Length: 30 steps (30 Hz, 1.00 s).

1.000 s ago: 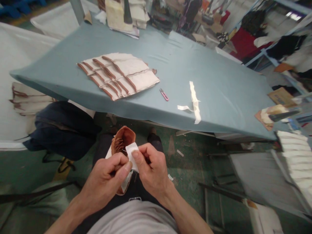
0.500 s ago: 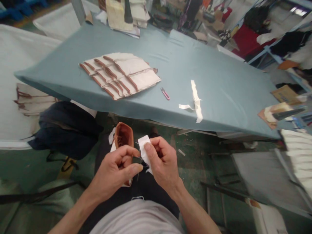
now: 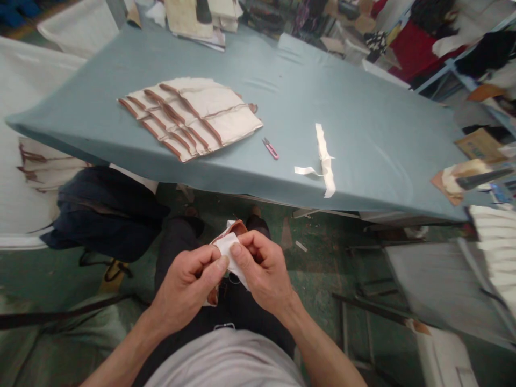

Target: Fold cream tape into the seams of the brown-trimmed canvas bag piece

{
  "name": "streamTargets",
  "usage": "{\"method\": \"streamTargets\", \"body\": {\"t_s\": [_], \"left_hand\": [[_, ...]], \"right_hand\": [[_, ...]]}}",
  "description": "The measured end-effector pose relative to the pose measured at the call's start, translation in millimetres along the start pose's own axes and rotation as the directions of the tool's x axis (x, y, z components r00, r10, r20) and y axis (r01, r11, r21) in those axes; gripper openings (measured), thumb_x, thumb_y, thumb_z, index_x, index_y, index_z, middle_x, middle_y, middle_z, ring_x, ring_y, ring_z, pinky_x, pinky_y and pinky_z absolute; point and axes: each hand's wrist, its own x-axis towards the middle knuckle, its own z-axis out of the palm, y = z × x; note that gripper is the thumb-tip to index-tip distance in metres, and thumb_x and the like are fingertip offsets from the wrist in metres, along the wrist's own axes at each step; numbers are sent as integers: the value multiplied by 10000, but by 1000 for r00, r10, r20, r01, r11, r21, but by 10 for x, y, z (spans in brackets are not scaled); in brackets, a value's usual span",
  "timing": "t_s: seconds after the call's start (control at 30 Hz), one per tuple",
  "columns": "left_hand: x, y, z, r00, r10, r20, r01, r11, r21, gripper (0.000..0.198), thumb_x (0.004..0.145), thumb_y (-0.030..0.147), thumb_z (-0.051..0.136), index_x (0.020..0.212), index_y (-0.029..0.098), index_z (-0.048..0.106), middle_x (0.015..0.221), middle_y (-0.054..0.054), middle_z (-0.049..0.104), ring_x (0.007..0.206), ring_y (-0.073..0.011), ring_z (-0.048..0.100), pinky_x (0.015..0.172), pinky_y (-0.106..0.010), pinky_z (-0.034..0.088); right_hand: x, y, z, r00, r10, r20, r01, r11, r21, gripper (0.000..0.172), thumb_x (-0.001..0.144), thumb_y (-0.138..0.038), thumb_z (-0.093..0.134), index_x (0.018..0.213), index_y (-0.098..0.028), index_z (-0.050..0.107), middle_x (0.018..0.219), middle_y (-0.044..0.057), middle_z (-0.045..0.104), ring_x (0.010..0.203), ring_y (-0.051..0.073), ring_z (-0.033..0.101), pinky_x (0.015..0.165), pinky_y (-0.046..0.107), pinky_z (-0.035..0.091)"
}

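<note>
My left hand (image 3: 187,282) and my right hand (image 3: 266,271) meet above my lap, thumbs and fingertips pinched on a small white fabric piece (image 3: 228,245). The right thumb presses flat on its face, while the left fingertips grip its left edge. Just behind and below it is a brown-lined pale sewn piece (image 3: 237,228); its lower end shows under the left hand. How the two are joined is hidden by my fingers. Pink-handled thread snips (image 3: 271,149) lie on the table ahead, beyond both hands.
On the blue-green covered table (image 3: 282,102) lies a fanned stack of cream panels with brown edging (image 3: 226,102). Thin white strips (image 3: 325,169) are to the right. A dark cloth bundle (image 3: 105,212) sits left of my legs, and a metal frame (image 3: 371,309) stands at right.
My left fingers have closed in from beside the white fabric piece onto its edge. The brown-lined piece has shifted right, behind the hands. The view has moved slightly.
</note>
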Motion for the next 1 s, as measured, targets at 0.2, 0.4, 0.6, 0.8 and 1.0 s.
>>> {"method": "streamTargets", "body": {"t_s": [0.2,0.4,0.6,0.8,1.0], "left_hand": [[30,61,63,993,104,-57,-98,990,105,440,985,335,560,567,201,556,447,33,572,393,-102,544,421,-183,414],[14,62,99,974,199,-105,-177,966,188,346,961,260,578,626,194,633,449,58,577,345,-101,577,383,-173,405],[40,43,40,973,149,-175,-124,982,144,179,935,304,641,859,183,748,541,50,698,357,-139,662,375,-183,467],[11,46,12,968,142,-206,-114,983,142,185,937,304,644,841,195,757,490,65,672,334,-132,646,365,-172,453],[-57,-19,-4,965,97,-243,-68,990,127,209,968,346,634,854,206,739,552,64,677,372,-122,633,381,-187,456]], "right_hand": [[29,-72,-13,965,-250,-81,236,961,-144,195,1019,-311,639,863,-199,677,856,30,732,760,145,645,704,268,511],[31,-64,-39,939,-344,-31,334,928,-168,42,1002,-205,677,962,-215,679,883,21,779,791,148,730,741,261,579],[125,-30,-218,535,-819,207,792,401,-460,121,1055,-172,626,1066,-284,672,1067,43,853,974,181,789,916,340,644],[170,0,-294,505,-820,269,804,333,-492,160,1019,-194,682,1071,-343,708,1125,20,858,1016,200,798,942,364,651],[153,-9,-175,577,-785,224,793,473,-384,185,1002,-151,668,1070,-322,693,1109,45,853,1015,202,805,944,367,640]]}}
